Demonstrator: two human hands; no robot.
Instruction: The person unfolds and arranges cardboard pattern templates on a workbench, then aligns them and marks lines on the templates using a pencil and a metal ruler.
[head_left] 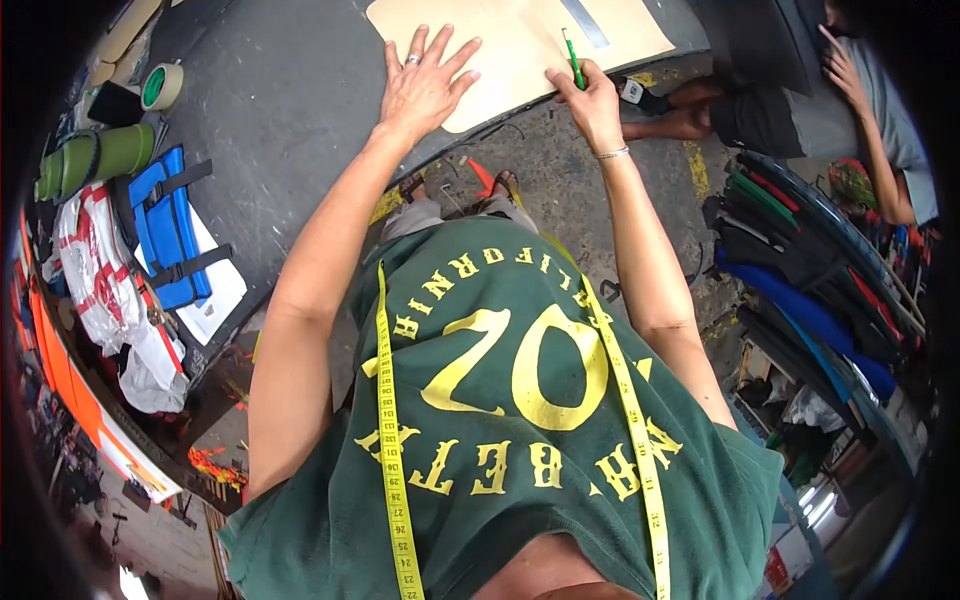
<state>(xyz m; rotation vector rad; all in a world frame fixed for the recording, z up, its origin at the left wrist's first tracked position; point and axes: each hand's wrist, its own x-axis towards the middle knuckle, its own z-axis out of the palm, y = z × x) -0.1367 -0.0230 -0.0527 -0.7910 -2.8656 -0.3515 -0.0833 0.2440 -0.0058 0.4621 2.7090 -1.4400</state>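
A large tan sheet of card or paper (500,75) lies on the dark table at the top of the view. My left hand (420,88), with a ring on it, rests flat on its left part, fingers spread. At the near right edge of the sheet, my right hand (590,100) grips a green pen (574,62) pointing away from me. Beyond the pen, a grey metal ruler (585,22) or flat strip lies on the sheet. A yellow tape measure (391,450) hangs around my neck, down both sides of my green shirt.
On the dark table (270,110), a roll of tape (161,87), a green roll (95,162) and a blue strapped piece (172,230) lie to the left. At the right, another person (765,120) is close by. Stacked dark fabrics (790,250) stand below them.
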